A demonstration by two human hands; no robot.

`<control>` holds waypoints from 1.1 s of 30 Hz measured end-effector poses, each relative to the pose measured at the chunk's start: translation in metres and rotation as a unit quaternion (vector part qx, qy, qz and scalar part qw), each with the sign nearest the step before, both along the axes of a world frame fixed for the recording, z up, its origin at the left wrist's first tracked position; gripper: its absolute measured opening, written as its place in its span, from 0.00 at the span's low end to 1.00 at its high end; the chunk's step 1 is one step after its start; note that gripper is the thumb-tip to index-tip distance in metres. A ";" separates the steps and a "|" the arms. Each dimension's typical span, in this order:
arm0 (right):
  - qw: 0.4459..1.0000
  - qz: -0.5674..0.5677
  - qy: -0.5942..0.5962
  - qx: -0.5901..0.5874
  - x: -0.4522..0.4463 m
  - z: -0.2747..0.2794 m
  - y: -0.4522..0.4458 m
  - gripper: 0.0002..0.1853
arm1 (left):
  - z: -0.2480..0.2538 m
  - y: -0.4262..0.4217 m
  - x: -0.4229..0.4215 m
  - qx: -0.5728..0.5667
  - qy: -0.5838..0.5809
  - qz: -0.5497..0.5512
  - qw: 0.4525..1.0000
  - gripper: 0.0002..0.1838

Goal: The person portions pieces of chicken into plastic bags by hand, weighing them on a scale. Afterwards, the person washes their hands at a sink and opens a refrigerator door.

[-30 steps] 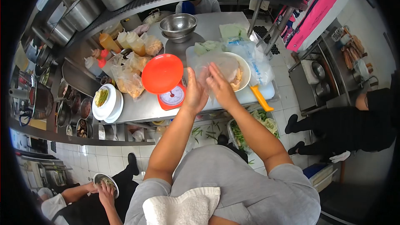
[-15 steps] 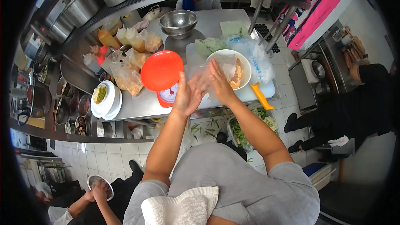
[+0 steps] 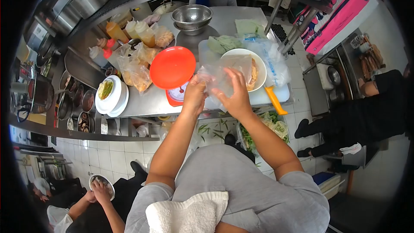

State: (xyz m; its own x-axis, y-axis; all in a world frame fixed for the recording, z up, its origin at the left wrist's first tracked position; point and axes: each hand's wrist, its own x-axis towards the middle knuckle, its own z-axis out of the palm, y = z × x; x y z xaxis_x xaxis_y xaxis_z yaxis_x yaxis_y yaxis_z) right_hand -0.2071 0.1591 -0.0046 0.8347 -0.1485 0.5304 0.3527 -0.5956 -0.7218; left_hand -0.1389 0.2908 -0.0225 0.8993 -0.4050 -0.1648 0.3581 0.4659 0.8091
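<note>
A clear plastic bag (image 3: pixel 218 77) hangs between my hands above the front edge of the steel table. My left hand (image 3: pixel 196 96) is closed on its left side. My right hand (image 3: pixel 236 96) has thumb and fingers spread apart against the bag's right side. Just beyond the bag is a white bowl (image 3: pixel 261 67) with a pale orange piece of food (image 3: pixel 253 74), probably meat, partly hidden by the plastic. To the left of my hands, a red plate (image 3: pixel 172 67) sits on a red kitchen scale (image 3: pixel 174 101). A yellow-handled utensil (image 3: pixel 275 100) lies right of the bowl.
Filled plastic bags (image 3: pixel 134 71), sauce bottles (image 3: pixel 144 33) and stacked white plates (image 3: pixel 113 99) stand left. A metal colander (image 3: pixel 192 16) is at the back. A crate of greens (image 3: pixel 269 131) sits below the table. Co-workers stand at lower left (image 3: pixel 103 194) and right (image 3: pixel 366 108).
My flat, facing palms have parted. The left hand has closed on the plastic bag, and the right hand's fingers have spread. The bag now appears more opened out between them.
</note>
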 end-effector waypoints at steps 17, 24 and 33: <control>0.473 0.286 0.295 0.779 -0.010 -0.055 -0.008 0.10 | -0.015 0.067 -0.041 -0.185 0.107 -0.047 0.976 0.10; 0.634 0.285 0.322 0.643 0.003 -0.032 -0.008 0.07 | -0.016 0.079 -0.058 0.207 -0.084 -0.131 0.966 0.13; 0.891 -0.023 0.399 -0.214 0.063 -0.011 -0.118 0.42 | -0.022 0.081 -0.060 0.482 -0.262 -0.053 0.835 0.25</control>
